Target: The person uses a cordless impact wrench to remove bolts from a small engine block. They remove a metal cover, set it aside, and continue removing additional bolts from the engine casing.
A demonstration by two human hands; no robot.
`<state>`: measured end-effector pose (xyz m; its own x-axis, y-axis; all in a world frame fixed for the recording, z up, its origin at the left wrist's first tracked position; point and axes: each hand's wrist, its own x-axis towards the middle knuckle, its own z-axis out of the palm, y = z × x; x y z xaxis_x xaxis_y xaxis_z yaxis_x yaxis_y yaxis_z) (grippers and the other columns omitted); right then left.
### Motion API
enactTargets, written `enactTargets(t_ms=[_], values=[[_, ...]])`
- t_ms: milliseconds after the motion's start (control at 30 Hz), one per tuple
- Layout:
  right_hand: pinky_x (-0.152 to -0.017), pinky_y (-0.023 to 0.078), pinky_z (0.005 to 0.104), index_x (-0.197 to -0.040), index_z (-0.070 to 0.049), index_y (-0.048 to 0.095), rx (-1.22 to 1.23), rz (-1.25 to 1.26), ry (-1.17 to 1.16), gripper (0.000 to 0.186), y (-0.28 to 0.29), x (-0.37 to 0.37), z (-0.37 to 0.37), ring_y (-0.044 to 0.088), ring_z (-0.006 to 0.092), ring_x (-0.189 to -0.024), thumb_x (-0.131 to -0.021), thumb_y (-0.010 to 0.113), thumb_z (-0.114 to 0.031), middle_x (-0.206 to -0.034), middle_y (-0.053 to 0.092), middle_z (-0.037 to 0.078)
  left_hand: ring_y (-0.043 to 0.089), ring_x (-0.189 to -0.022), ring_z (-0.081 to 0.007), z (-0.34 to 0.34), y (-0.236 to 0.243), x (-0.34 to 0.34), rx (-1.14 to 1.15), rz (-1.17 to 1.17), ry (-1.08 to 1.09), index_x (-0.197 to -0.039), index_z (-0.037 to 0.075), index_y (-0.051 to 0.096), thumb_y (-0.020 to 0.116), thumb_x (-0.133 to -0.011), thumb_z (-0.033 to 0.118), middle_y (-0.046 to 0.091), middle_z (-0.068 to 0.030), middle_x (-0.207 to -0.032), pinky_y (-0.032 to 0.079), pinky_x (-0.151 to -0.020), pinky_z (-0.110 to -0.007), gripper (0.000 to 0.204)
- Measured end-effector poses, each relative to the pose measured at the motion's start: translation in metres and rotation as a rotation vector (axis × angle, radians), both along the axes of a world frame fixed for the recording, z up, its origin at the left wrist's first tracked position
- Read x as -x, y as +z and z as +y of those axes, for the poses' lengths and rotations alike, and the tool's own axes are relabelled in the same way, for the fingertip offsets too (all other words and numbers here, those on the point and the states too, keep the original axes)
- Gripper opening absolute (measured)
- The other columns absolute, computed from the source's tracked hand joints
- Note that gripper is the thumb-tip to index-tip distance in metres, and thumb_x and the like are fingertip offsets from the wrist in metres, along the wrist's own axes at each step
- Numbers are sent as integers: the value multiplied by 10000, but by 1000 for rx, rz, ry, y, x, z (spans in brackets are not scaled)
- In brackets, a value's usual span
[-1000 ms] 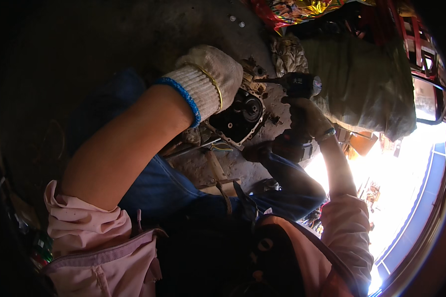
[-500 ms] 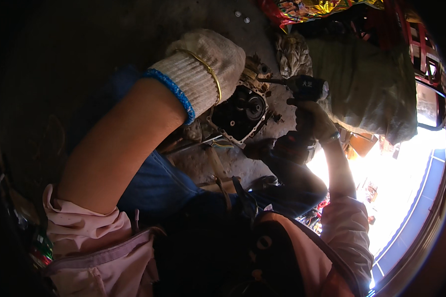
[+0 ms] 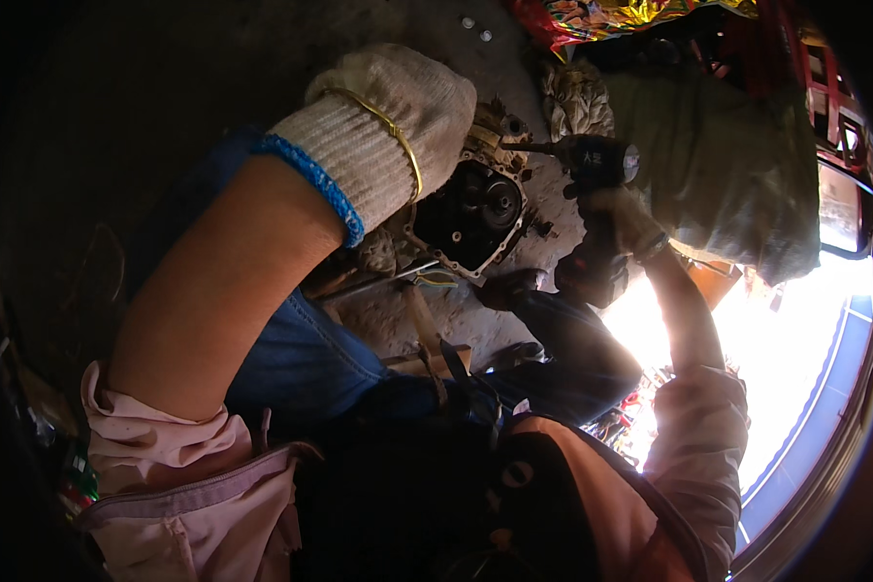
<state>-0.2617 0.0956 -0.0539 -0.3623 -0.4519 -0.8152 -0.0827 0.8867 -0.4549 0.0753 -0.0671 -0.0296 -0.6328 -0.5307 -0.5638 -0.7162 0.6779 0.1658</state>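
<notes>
A cordless drill [image 3: 597, 163] is gripped in my right hand [image 3: 627, 223], which wears a glove. Its long thin bit [image 3: 532, 147] points left and meets the upper part of an opened engine casing [image 3: 516, 240]. Dark, oily-looking round parts show inside the casing, and its rim is pale metal. My left hand [image 3: 407, 112] is in a knitted off-white glove with a blue cuff and a yellow band round it. It lies over the casing's upper left side. The glove's back faces up, so the left fingers and anything under them are hidden.
My jeans-clad legs [image 3: 306, 364] flank the casing. A metal rod [image 3: 398, 276] and a small wooden piece [image 3: 446, 361] lie near it. A greenish cloth cover [image 3: 718, 175] hangs at the right, below shiny red and gold wrapping [image 3: 601, 21]. Bright light floods the right side.
My left glove has shifted slightly left and up. The right forearm has swung outward to the right, while the drill has moved only a little and its bit still reaches the casing.
</notes>
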Motion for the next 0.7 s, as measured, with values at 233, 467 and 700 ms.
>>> enactTargets(t_ms=[233, 467, 700], values=[[-550, 490, 397, -796, -86, 620, -268, 29, -248, 221, 14, -17, -40, 523, 213, -561, -778, 795, -220, -668, 542, 42, 692, -1099, -306, 0, -4, 0, 32, 19, 11, -1254, 97, 609, 527, -1043, 363, 692, -109, -1163, 632, -863, -454, 349], [-536, 499, 402, -751, -112, 597, -247, 78, -229, 265, 22, -26, -26, 516, 210, -542, -771, 808, -271, -653, 534, 25, 704, -1069, -298, -2, -6, 8, 30, -16, -18, -1248, 92, 615, 516, -1047, 374, 698, -105, -1141, 640, -834, -452, 360], [-552, 516, 371, -971, -77, 697, -80, 53, -152, 252, 19, -24, -10, 525, 175, -570, -825, 735, -279, -681, 540, 12, 696, -1091, -297, -7, -8, 4, 84, 19, 20, -1262, 84, 615, 513, -1047, 368, 704, -110, -1146, 626, -871, -460, 371]])
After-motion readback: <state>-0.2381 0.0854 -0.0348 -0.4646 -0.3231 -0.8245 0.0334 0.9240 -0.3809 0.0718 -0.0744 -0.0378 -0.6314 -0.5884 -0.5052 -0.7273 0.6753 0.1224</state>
